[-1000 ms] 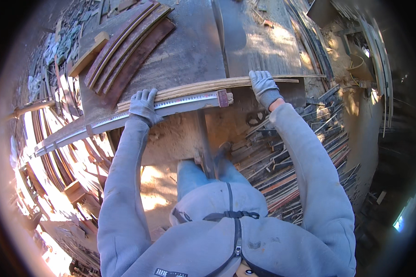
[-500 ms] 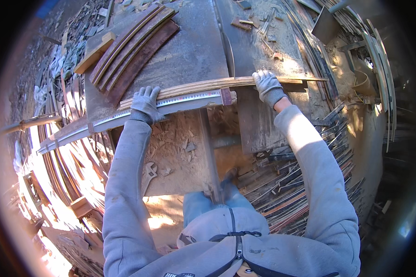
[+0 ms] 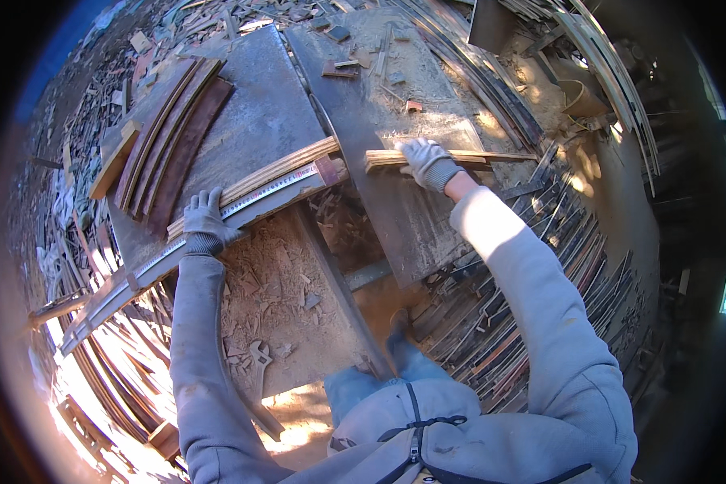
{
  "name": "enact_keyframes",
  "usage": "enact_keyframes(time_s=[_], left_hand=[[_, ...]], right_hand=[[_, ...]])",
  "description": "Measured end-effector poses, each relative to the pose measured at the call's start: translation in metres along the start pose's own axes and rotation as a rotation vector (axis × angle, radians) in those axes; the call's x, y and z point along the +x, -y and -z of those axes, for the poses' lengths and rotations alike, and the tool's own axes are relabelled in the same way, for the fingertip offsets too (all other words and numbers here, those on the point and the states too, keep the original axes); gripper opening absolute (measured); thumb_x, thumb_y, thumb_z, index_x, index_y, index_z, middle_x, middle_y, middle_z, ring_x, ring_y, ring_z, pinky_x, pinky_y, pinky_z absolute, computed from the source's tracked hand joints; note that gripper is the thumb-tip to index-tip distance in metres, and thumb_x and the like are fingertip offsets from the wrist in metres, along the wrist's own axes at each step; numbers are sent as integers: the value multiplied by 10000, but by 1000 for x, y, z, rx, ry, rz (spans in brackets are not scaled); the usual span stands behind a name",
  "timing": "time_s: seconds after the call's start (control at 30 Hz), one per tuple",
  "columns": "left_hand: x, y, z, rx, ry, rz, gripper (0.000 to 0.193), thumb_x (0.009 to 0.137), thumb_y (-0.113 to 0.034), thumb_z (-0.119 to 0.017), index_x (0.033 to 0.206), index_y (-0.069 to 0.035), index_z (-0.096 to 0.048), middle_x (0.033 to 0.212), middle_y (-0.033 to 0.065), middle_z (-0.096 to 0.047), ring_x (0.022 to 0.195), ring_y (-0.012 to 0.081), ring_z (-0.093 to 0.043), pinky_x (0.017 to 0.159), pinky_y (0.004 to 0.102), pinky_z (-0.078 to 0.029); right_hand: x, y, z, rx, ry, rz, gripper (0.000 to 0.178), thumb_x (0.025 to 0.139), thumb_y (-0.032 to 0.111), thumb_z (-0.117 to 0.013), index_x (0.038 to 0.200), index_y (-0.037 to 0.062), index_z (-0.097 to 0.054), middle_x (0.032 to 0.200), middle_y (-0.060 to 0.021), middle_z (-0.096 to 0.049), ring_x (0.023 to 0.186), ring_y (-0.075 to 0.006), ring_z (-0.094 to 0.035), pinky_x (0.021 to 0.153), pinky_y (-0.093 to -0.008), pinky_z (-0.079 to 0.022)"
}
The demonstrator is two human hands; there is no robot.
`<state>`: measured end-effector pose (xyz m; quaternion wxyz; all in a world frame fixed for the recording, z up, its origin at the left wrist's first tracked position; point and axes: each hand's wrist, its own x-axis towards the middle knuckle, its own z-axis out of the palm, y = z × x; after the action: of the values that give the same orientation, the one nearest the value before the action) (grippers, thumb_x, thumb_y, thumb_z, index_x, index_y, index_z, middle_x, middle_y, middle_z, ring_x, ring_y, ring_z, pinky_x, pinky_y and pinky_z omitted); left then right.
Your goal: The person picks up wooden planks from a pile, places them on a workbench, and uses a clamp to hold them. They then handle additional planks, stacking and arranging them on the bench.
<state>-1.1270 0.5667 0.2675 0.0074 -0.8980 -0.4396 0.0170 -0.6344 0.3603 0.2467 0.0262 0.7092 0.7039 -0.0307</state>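
Observation:
Two pieces of a stacked plywood strip lie across the metal saw table (image 3: 250, 81), with a gap between their facing ends. The longer left piece (image 3: 290, 164) rests along a metal fence with a white measuring tape (image 3: 270, 188) on it. My gloved left hand (image 3: 206, 219) grips that piece near its left end, its thumb toward the fence. The shorter right piece (image 3: 385, 158) sits on the right-hand plate, over the slot's far side. My gloved right hand (image 3: 429, 161) is closed around it from above. A small brown block (image 3: 327, 170) stands at the fence's right end.
Curved brown boards (image 3: 169, 133) lie stacked on the table's left, beside a wooden block (image 3: 114, 160). Offcuts (image 3: 340, 68) and sawdust lie at the back. A wrench (image 3: 260, 363) rests on the dusty lower board. Long strips (image 3: 524, 315) are piled at right.
The plywood strip, seen in one length before, is now in two pieces with a gap. My right hand has carried its piece rightward, away from the left one. The view has turned.

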Motion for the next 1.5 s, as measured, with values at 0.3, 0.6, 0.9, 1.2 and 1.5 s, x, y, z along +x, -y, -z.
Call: enact_keyframes(time_s=[0.3, 0.6, 0.9, 1.2, 1.5], left_hand=[[-21, -48, 68, 20, 86, -12, 1139, 534, -619, -954, 1453, -160, -461, 1286, 137, -576, 1232, 367, -538, 1072, 503, -431], [-141, -143, 104, -134, 39, -71, 1057, 567, -551, -925, 1421, -101, -494, 1291, 153, -568, 1243, 380, -532, 1098, 537, -397], [-221, -145, 98, -294, -42, -120, 1014, 561, -592, -913, 1338, -65, -529, 1209, 180, -605, 1126, 404, -598, 1005, 568, -447], [-236, -127, 65, -201, 57, -25, 1110, 622, -622, -877, 1493, -50, -495, 1379, 165, -544, 1298, 386, -520, 1184, 587, -377], [-266, -111, 36, -235, -42, 2, 1106, 629, -521, -913, 1534, -51, -486, 1445, 205, -547, 1384, 410, -515, 1204, 590, -384]], right_hand=[[-85, -135, 67, 89, 277, -392, 943, 810, 316, -878, 1619, 159, -420, 1604, -167, -483, 1483, -374, -448, 1255, -423, -334], [-102, -184, 130, 193, 309, -402, 693, 727, 327, -945, 1329, 118, -673, 1407, -192, -620, 1370, -379, -553, 1137, -460, -479], [-93, -3, 120, 92, -163, 37, 155, 865, 143, -695, 1018, 125, -676, 931, -107, -644, 905, -305, -666, 675, -464, -541], [-32, 227, 90, 124, 246, 507, 199, 934, 133, -651, 1125, 111, -703, 1060, -125, -688, 1033, -303, -662, 854, -442, -540], [-17, 295, 71, 169, 351, 550, 183, 974, 225, -632, 1080, 124, -742, 1066, -146, -723, 1061, -338, -695, 910, -464, -567]])
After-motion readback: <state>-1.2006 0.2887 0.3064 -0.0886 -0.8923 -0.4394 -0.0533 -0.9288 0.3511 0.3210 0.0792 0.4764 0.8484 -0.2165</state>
